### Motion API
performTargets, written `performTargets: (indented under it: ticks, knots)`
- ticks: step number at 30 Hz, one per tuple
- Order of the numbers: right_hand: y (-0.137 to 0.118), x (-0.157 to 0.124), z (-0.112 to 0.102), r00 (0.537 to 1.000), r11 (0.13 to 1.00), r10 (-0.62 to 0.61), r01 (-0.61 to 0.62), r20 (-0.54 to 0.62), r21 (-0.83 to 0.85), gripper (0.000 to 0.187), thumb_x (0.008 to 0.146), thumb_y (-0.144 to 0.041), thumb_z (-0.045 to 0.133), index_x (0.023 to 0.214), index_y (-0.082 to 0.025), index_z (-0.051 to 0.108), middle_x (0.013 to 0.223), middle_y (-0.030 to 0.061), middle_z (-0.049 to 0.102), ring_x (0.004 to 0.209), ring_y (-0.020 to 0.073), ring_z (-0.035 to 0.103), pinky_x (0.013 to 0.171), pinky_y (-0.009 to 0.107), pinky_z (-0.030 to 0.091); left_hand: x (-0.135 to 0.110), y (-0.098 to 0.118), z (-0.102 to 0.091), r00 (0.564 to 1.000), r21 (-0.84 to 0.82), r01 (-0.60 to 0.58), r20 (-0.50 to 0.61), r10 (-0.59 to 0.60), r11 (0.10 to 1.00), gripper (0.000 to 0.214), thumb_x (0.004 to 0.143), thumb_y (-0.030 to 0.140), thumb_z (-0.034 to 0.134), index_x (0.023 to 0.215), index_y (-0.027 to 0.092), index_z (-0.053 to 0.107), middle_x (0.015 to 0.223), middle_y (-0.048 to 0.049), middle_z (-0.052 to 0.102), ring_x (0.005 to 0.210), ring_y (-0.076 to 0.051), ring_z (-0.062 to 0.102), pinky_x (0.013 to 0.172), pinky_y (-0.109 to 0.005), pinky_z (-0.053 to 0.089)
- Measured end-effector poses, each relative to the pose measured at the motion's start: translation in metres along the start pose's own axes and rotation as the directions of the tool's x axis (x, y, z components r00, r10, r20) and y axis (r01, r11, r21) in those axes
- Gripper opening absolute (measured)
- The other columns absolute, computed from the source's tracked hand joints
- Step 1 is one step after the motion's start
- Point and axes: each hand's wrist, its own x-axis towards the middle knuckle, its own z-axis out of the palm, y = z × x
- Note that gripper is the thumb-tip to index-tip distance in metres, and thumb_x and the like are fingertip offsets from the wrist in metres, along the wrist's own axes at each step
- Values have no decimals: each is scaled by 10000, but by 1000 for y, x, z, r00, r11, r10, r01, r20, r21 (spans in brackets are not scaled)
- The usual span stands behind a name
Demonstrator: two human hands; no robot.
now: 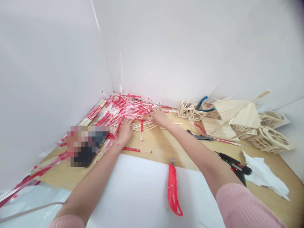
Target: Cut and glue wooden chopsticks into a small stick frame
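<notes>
A heap of disposable chopsticks in clear wrappers with red print (123, 106) lies in the corner of the wooden table. My left hand (125, 130) rests at the near edge of this heap, fingers stretched forward and partly out of sight. To its right, my right hand (159, 117) reaches down to the heap's right edge with fingers somewhat apart. I see nothing clearly held in either hand. Between them lie loose bare sticks (151, 126) and a red-printed wrapper (142, 131). Nearer to me, a red utility knife (173, 190) lies on a white sheet (133, 193).
A phone (89, 152), partly pixelated, lies left of my left hand. On the right are stick-built frames (270, 139), a flat stick panel (245, 117), blue-handled pliers (201, 104), a black glue gun (234, 164) and crumpled tissue (266, 175). White walls (166, 47) border the table.
</notes>
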Motion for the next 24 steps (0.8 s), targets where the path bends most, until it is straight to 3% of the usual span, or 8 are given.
performTargets:
  ticks: [2,6,11,19,22,24]
  knots:
    - [-5,-2,0,999,999,-35,35,-19,-2,280,824,-119,425,1054,-149,582,1149,150,522,1039,248,471,869,380,343,3,-6,1,1000,-22,18,-4,-18,1000,339,804,107,363,1053,143,591,1081,-92,598,1045,-207,522,935,-331,393]
    - [-11,-2,8,988,993,-117,114,103,40,225,852,-180,419,978,-162,604,1005,121,584,967,231,521,806,329,380,3,-8,3,998,-17,54,10,-54,998,221,809,209,444,943,164,614,976,-80,613,970,-218,541,893,-354,412]
    - [-8,2,17,989,989,54,-72,139,130,226,846,-177,445,1018,-155,589,1048,134,597,911,229,571,763,316,408,3,-3,0,994,-25,83,69,-81,996,173,776,279,534,865,169,634,906,-82,626,922,-230,554,852,-364,412]
    - [6,15,13,985,962,110,-140,135,236,130,789,-176,525,830,-172,649,883,61,647,814,181,585,711,254,416,-1,12,-5,989,-45,94,116,-89,995,172,760,343,579,834,210,657,984,-76,620,1015,-277,522,930,-492,313]
    - [20,22,-1,968,941,250,-251,32,225,264,829,-166,446,1037,-106,597,1027,145,599,891,217,569,777,307,411,-2,12,-4,987,-58,91,137,-83,994,142,752,310,591,824,210,663,986,-73,629,1010,-274,520,934,-487,306]
    - [28,25,-11,937,917,338,-306,-92,255,413,824,-144,436,1229,-62,456,1192,197,496,984,229,538,827,322,400,-1,9,-2,987,-68,97,135,-88,993,144,747,310,598,819,206,665,971,-74,636,994,-269,529,927,-471,316]
